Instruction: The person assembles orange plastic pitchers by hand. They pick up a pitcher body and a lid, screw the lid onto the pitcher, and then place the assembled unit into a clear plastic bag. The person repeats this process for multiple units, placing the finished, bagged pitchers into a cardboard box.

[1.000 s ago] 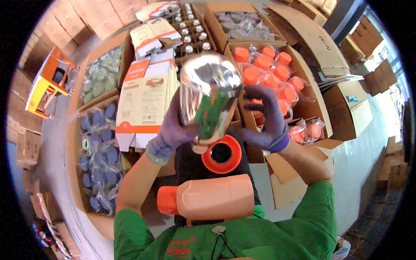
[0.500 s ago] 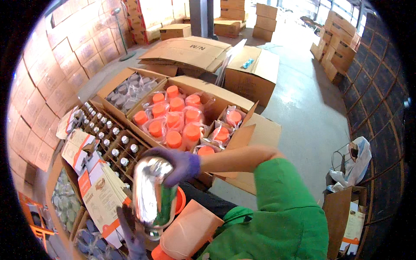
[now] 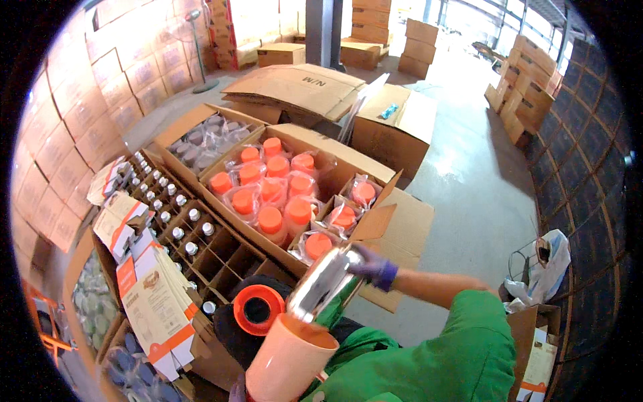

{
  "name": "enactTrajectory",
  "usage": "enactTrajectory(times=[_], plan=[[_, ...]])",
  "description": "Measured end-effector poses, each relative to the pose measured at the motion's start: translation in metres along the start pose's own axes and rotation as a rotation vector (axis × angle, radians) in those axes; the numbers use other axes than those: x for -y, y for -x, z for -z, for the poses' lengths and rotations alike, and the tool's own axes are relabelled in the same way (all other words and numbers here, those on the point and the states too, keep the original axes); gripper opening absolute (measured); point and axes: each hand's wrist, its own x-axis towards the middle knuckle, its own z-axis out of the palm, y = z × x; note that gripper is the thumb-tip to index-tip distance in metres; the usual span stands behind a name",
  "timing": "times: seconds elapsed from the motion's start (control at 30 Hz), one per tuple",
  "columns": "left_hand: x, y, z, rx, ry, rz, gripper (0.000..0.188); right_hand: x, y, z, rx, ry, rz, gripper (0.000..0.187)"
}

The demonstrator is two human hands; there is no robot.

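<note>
My right hand (image 3: 375, 268), in a purple glove, is closed round one end of a shiny silver vacuum flask liner (image 3: 323, 285). The liner is tilted, and its lower end is at the mouth of an orange flask casing (image 3: 289, 362). Whether that end is inside the rim cannot be made out. At the lower edge, my gloved left hand (image 3: 238, 388) grips the side of the casing near its bottom; most of its fingers are hidden. Beside the casing, an orange ring-shaped part (image 3: 257, 309) with a dark centre rests on dark cloth.
Ahead stands a carton (image 3: 321, 151) of orange-capped flasks in plastic bags. On the left are a divided carton (image 3: 231, 258) with silver-tipped liners, printed flat boxes (image 3: 151, 298) and bagged grey parts (image 3: 204, 137). An open carton (image 3: 529, 342) stands at right.
My right hand has carried the liner rightward to the casing's mouth. My left hand has moved from below the liner to the casing, which now stands more upright. The orange ring has come into full view.
</note>
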Motion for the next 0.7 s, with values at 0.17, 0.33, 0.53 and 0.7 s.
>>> enactTrajectory(times=[0.17, 0.33, 0.53, 0.7], plan=[[0.002, 0.005, 0.003, -0.018, 0.001, -0.018, 0.072, -0.048, 0.017, -0.076, 0.342, 0.006, -0.001, 0.093], [0.005, 0.002, 0.0, -0.035, 0.007, -0.007, 0.071, -0.089, 0.01, -0.076, 0.5, 0.47, 0.152, 0.095], [0.005, -0.004, -0.003, -0.054, 0.01, 0.022, 0.069, -0.027, 0.019, -0.089, 0.591, 0.526, -0.097, 0.077], [0.006, -0.006, -0.005, -0.057, 0.02, 0.029, 0.068, -0.026, 0.016, -0.084, 0.709, 0.453, -0.064, 0.08]])
